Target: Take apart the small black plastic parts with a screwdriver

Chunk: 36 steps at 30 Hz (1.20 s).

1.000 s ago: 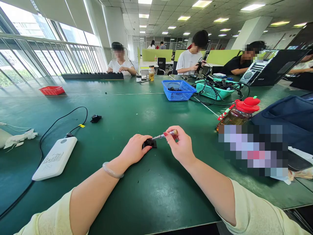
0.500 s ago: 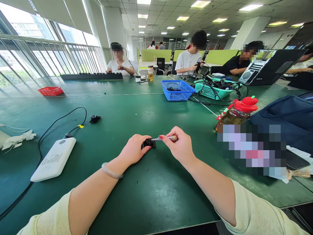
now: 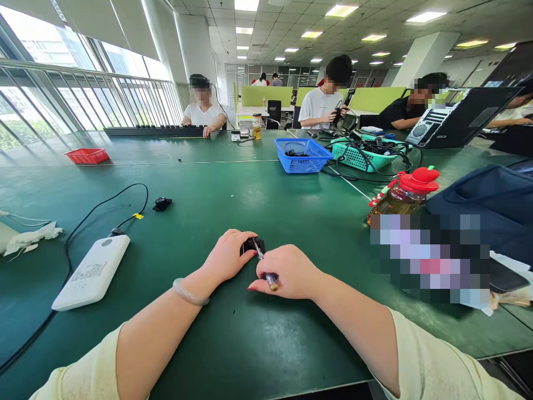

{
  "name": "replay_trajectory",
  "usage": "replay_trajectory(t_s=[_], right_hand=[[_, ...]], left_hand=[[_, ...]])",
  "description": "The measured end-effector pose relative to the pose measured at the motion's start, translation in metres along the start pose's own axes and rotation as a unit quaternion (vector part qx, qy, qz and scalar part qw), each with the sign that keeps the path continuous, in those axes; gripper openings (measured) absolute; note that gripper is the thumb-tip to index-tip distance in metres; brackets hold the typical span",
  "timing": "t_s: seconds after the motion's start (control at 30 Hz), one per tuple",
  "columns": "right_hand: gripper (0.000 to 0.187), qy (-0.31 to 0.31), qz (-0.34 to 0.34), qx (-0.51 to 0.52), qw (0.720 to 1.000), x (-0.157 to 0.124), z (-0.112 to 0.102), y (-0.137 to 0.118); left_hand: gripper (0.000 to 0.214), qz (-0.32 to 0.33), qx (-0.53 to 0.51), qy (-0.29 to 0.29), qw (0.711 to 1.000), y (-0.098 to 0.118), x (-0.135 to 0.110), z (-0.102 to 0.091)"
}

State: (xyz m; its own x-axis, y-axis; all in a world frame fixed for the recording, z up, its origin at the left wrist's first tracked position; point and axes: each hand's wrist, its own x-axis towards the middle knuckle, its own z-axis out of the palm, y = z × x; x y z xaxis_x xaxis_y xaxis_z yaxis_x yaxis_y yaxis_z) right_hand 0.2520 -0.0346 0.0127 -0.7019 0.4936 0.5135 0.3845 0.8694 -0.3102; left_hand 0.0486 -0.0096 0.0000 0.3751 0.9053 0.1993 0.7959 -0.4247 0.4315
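My left hand (image 3: 228, 255) is closed on a small black part (image 3: 260, 243), pinning it to the green table (image 3: 200, 333) between thumb and fingers. Much of that part is hidden, so I cannot tell what it is. In my right hand (image 3: 289, 272) is a screwdriver (image 3: 271, 279) with a dark handle and a tan end. Its metal shaft points up and left, and the tip meets or nearly meets the black part. Beyond my left hand lies another small black piece (image 3: 162, 203), apart from both hands.
On the left lies a white power bank (image 3: 94, 272) with a black cable (image 3: 69, 250). Farther back are a red tray (image 3: 86, 156), a blue basket (image 3: 303, 161) and a teal basket (image 3: 362, 158) of cables. A red-lidded bottle (image 3: 402, 194) and a dark bag (image 3: 487, 205) stand right. Several people sit beyond.
My right hand has moved down and toward me, swinging the screwdriver from nearly level to a steep slant. My left hand stays on the black part. A person across has lowered an arm to the table.
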Motion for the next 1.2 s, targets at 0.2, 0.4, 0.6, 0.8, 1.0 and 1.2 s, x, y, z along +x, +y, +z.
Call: replay_trajectory(t_s=[0.2,0.4,0.6,0.8,1.0,1.2], right_hand=[[0.035,-0.079,-0.043,-0.062,0.994,0.001,0.002,-0.003],[0.030,-0.111,-0.052,-0.076,0.989,0.002,0.003,-0.005],[0.039,-0.034,0.024,0.044,0.998,0.003,0.002,-0.004],[0.043,0.153,0.252,0.239,0.925,0.007,-0.008,0.001],[0.038,0.282,0.393,0.391,0.783,0.011,-0.005,0.023],[0.027,0.299,0.423,0.490,0.701,0.012,-0.003,0.029]], left_hand=[[0.039,0.004,-0.005,0.003,1.000,0.001,0.000,-0.001],[0.039,-0.001,-0.010,0.007,1.000,0.002,0.001,-0.002],[0.037,-0.010,-0.013,0.002,1.000,0.001,0.001,-0.002],[0.034,-0.010,-0.016,-0.003,1.000,0.000,0.002,-0.002],[0.031,-0.013,-0.021,-0.006,1.000,0.001,0.001,-0.003],[0.031,-0.015,-0.022,0.003,1.000,0.000,0.000,-0.003]])
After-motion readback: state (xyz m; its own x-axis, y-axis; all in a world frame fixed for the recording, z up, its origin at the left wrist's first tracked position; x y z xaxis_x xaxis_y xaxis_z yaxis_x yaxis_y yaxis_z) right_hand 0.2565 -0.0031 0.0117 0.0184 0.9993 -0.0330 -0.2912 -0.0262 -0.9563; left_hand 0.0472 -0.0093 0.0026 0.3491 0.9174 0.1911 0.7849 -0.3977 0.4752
